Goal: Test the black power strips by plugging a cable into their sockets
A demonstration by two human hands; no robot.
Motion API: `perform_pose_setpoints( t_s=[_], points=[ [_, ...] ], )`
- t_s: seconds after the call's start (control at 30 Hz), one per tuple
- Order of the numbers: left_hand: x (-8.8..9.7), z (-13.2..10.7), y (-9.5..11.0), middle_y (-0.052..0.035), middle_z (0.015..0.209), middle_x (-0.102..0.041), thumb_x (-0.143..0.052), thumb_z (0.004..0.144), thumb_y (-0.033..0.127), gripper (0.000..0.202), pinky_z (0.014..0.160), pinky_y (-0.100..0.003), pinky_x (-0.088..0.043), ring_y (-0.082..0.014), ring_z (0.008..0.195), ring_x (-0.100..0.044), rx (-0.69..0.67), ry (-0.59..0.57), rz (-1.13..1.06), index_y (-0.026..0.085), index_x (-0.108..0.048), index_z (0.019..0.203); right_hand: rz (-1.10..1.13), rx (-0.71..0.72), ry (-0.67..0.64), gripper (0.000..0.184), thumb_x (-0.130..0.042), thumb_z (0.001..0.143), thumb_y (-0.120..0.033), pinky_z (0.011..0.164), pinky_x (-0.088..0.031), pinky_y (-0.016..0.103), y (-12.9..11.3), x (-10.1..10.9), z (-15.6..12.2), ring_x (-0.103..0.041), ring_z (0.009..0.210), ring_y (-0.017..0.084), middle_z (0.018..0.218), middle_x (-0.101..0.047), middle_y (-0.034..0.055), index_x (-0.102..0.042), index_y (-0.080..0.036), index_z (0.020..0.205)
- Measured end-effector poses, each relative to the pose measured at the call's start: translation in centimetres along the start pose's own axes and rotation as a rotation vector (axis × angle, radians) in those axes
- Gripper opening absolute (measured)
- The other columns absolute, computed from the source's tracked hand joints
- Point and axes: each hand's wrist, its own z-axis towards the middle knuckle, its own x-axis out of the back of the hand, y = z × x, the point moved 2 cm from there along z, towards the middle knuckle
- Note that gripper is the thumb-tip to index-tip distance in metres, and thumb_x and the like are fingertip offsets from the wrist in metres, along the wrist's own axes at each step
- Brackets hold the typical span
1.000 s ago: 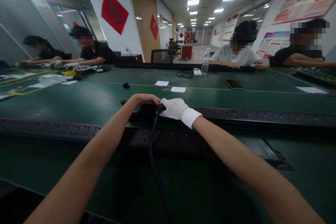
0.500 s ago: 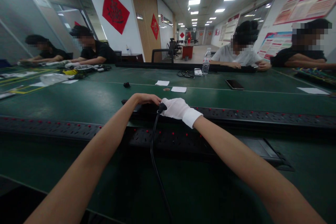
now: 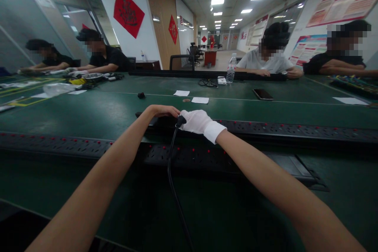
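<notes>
Gloved right hand [image 3: 195, 121] closed on the black plug [image 3: 181, 121], at the near side of the far power strip [image 3: 280, 129]; can't tell whether it sits in a socket. Its cable [image 3: 170, 173] drops across the near power strip [image 3: 183, 156] toward me. My bare left hand [image 3: 167, 110] lies over the far strip's left end, fingertips by the glove; can't tell whether it grips. Green table [image 3: 112, 106] beneath.

Black, red-dotted power strip [image 3: 283, 129] lies crosswise. Black plug [image 3: 180, 121] at strip's left portion; contact obscured. Black cord [image 3: 169, 173] curves nearward of strip.
</notes>
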Motion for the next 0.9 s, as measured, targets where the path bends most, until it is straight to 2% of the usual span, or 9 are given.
perform_pose_setpoints(
  t_s=[0.17, 0.9],
  points=[
    [-0.13, 0.03, 0.12, 0.0021, 0.097, -0.065, -0.056, 0.069, 0.026, 0.027, 0.089, -0.026, -0.034, -0.0162, 0.096, -0.055, -0.005, -0.012, 0.004, 0.024, -0.066, 0.094, 0.0, 0.002, 0.002, 0.044, -0.038, 0.08, -0.051, 0.063, -0.042, 0.031, 0.04, -0.17, 0.08, -0.061, 0.083, 0.024, 0.092, -0.065, 0.0106, -0.051, -0.018, 0.105],
    [0.02, -0.04, 0.15, 0.0026, 0.1, -0.064, -0.055, 0.07, 0.028, 0.026, 0.091, -0.027, -0.033, -0.0163, 0.098, -0.053, 0.002, 0.002, 0.009, 0.025, -0.066, 0.093, 0.004, -0.005, 0.006, 0.045, -0.038, 0.079, -0.051, 0.065, -0.042, 0.031, 0.02, -0.04, -0.01, -0.061, 0.084, 0.024, 0.092, -0.065, 0.0108, -0.051, -0.018, 0.106]
  ],
)
